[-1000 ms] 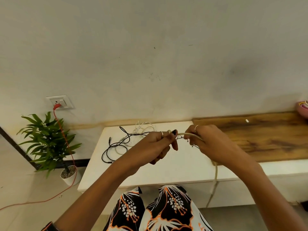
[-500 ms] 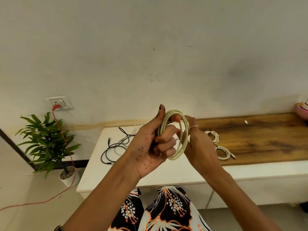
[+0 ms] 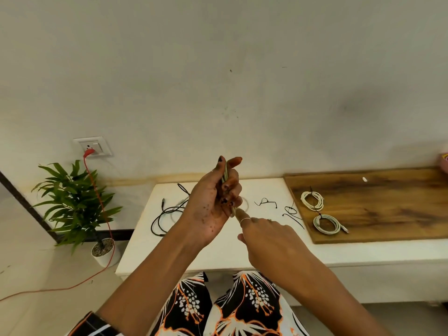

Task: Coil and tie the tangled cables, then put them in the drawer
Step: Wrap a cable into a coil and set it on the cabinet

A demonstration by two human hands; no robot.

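Observation:
My left hand (image 3: 213, 202) is raised above the white table (image 3: 218, 253) and grips a pale coiled cable (image 3: 226, 174), seen edge-on between thumb and curled fingers. My right hand (image 3: 264, 236) is just below and to the right; its straight index finger touches the coil's lower end, and the thumb stays apart. A tangled black cable (image 3: 164, 214) lies on the table's left part with a thin white one partly under it. Two tied white coils (image 3: 312, 201) (image 3: 326, 223) rest on the wooden board (image 3: 388, 209).
Loose black ties (image 3: 265, 202) (image 3: 292, 213) lie on the table beside the board. A potted plant (image 3: 75, 204) stands on the floor at the left, with an orange cord (image 3: 97, 190) running from the wall socket (image 3: 93, 146). A pink object (image 3: 444, 162) shows at the right edge.
The coil has turned from face-on to edge-on in my left hand. My right hand let go of the coil and dropped lower, uncovering the ties and the tied coils.

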